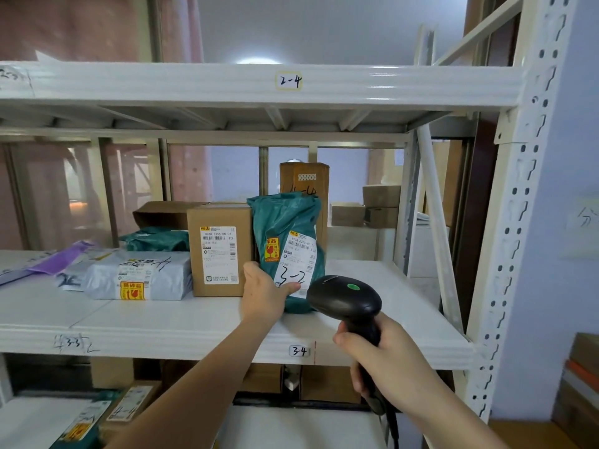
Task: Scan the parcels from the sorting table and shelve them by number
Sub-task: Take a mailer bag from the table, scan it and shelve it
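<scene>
Two hands are busy at the shelf (194, 322). Our left hand (264, 294) holds the green bag parcel (287, 228) at its bottom edge, thumb on the white label (296, 264). The parcel stands up on the shelf, touching the brown box (220, 251) on its left. Our right hand (385, 358) grips the black scanner (345, 298), which sits just beside the parcel. A grey bag (139, 275) lies farther left.
</scene>
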`<control>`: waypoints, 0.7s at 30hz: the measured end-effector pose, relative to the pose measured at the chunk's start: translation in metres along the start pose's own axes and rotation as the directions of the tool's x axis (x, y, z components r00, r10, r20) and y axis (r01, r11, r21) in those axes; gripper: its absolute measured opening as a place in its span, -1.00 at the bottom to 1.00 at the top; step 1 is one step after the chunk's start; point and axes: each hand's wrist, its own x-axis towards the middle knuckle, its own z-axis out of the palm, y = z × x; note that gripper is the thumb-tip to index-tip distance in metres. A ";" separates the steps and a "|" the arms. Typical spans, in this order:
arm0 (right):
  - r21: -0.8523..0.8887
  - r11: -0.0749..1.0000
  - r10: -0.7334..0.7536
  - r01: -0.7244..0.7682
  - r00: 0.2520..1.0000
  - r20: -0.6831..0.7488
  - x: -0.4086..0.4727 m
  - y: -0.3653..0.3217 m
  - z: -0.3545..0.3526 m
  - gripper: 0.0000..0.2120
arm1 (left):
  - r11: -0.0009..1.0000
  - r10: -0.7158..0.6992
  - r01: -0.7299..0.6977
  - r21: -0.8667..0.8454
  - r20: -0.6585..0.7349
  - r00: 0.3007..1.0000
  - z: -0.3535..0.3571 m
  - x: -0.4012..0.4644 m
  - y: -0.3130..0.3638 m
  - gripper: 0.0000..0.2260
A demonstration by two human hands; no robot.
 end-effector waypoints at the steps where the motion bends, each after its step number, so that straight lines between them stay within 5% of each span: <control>1: -0.002 1.000 -0.001 0.001 1.000 -0.004 -0.001 0.000 0.000 -0.96 | 1.000 -0.002 0.002 0.019 -0.004 1.000 0.000 0.000 0.000 -0.32; 16: -0.080 0.996 0.043 -0.048 0.997 -0.068 -0.037 -0.008 0.008 -0.96 | 0.984 -0.005 0.015 0.176 -0.059 0.998 -0.027 -0.019 0.003 -0.02; 21: -0.107 0.993 0.029 -0.040 0.994 -0.107 -0.048 -0.011 0.016 -0.95 | 0.969 0.069 -0.058 0.240 -0.039 0.997 -0.036 -0.034 0.004 -0.26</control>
